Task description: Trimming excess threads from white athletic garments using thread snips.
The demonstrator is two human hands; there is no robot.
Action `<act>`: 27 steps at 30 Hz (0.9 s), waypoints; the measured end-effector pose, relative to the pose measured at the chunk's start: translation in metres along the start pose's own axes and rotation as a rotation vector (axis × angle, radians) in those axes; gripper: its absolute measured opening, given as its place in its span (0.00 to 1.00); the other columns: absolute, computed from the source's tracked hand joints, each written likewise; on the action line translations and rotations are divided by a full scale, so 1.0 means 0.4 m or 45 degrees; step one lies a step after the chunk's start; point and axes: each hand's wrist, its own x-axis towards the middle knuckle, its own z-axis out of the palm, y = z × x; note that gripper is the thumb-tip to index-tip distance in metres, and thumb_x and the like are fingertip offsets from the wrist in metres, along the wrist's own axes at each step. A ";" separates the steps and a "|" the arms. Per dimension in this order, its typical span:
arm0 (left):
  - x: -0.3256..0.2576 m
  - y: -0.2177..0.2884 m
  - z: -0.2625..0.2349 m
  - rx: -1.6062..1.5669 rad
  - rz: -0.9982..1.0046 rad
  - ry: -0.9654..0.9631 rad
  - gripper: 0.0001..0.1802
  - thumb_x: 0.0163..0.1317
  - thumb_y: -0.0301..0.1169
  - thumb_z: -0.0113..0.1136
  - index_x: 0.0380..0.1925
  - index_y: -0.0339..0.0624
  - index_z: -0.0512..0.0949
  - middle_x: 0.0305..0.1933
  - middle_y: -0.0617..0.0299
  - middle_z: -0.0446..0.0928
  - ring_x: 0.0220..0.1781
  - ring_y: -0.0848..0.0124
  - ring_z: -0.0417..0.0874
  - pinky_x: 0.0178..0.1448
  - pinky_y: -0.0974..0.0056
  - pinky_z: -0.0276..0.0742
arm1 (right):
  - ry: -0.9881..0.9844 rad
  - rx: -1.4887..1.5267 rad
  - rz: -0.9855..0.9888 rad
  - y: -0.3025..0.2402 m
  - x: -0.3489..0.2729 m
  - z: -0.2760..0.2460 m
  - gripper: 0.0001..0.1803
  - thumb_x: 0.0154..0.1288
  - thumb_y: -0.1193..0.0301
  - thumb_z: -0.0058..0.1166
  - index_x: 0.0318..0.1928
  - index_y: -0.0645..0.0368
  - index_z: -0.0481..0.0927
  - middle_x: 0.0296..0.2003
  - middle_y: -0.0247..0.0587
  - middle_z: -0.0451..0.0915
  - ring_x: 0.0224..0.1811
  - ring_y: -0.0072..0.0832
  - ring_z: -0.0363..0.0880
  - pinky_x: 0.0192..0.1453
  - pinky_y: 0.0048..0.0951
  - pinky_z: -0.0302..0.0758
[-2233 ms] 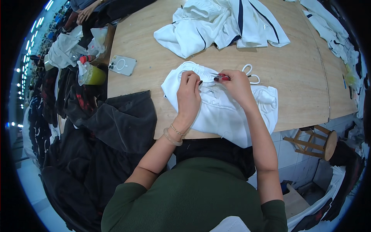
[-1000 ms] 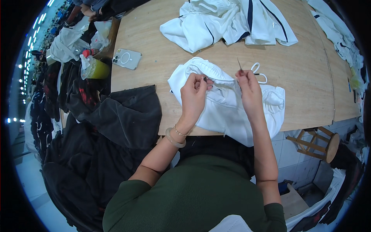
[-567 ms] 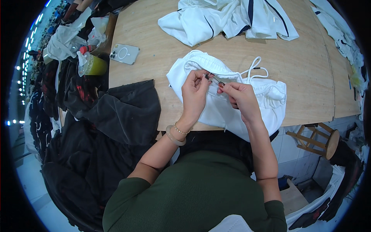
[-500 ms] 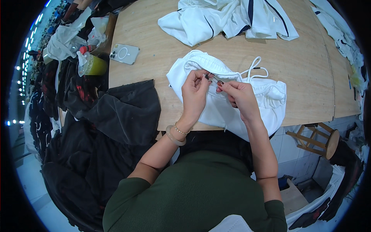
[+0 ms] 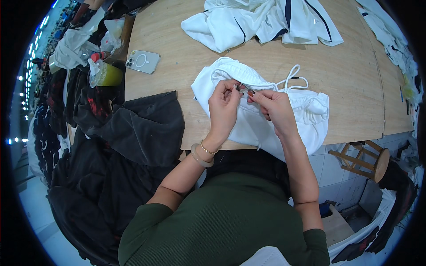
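Note:
A white garment point(image 5: 262, 119) with a gathered elastic waistband lies bunched at the table's front edge. Its white drawstring point(image 5: 290, 76), with a dark tip, loops out on the far right side. Above the waistband, my left hand point(image 5: 224, 104) is closed in a pinch around a small dark piece at the fabric; what it is cannot be made out. My right hand point(image 5: 277, 108) is closed on a thin metal tool, mostly hidden by the fingers, its point reaching toward the left fingertips. Both hands almost meet.
More white garments with dark stripes point(image 5: 262, 24) lie at the table's point(image 5: 168, 106) far side. A phone point(image 5: 143, 61) and a cup of yellow-green drink point(image 5: 108, 74) are at the left. Dark cloth point(image 5: 151, 128) drapes over the left edge. A wooden stool point(image 5: 380, 165) stands at the right.
My right hand has shifted slightly left, bringing the tool closer to the left fingertips. My left hand and the white garment have stayed nearly still.

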 end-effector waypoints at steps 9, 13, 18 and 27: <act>0.000 0.000 -0.002 -0.053 -0.001 0.036 0.01 0.66 0.20 0.51 0.35 0.33 0.71 0.42 0.59 0.78 0.40 0.80 0.77 0.42 0.75 0.73 | 0.003 0.004 0.014 -0.008 0.006 0.006 0.11 0.60 0.68 0.59 0.32 0.66 0.85 0.18 0.28 0.75 0.19 0.11 0.60 0.22 0.16 0.55; -0.003 0.044 0.003 -0.057 0.011 0.025 0.03 0.68 0.21 0.47 0.34 0.34 0.70 0.48 0.53 0.78 0.43 0.75 0.81 0.45 0.71 0.78 | -0.007 0.036 0.009 -0.009 0.001 -0.005 0.12 0.60 0.68 0.58 0.31 0.66 0.85 0.17 0.26 0.73 0.19 0.11 0.60 0.22 0.17 0.54; 0.043 0.115 -0.133 0.214 0.192 0.458 0.09 0.70 0.24 0.47 0.29 0.34 0.71 0.41 0.56 0.80 0.38 0.75 0.80 0.38 0.73 0.74 | 0.072 -0.078 -0.146 -0.057 -0.102 -0.143 0.14 0.68 0.66 0.48 0.43 0.64 0.80 0.18 0.22 0.63 0.20 0.12 0.58 0.24 0.18 0.54; 0.113 0.109 -0.244 0.984 0.225 0.369 0.14 0.62 0.25 0.55 0.48 0.33 0.75 0.53 0.53 0.75 0.49 0.64 0.78 0.51 0.65 0.77 | 1.078 -0.152 -0.373 0.027 -0.220 -0.446 0.11 0.73 0.69 0.47 0.47 0.63 0.77 0.24 0.23 0.62 0.24 0.14 0.53 0.29 0.18 0.52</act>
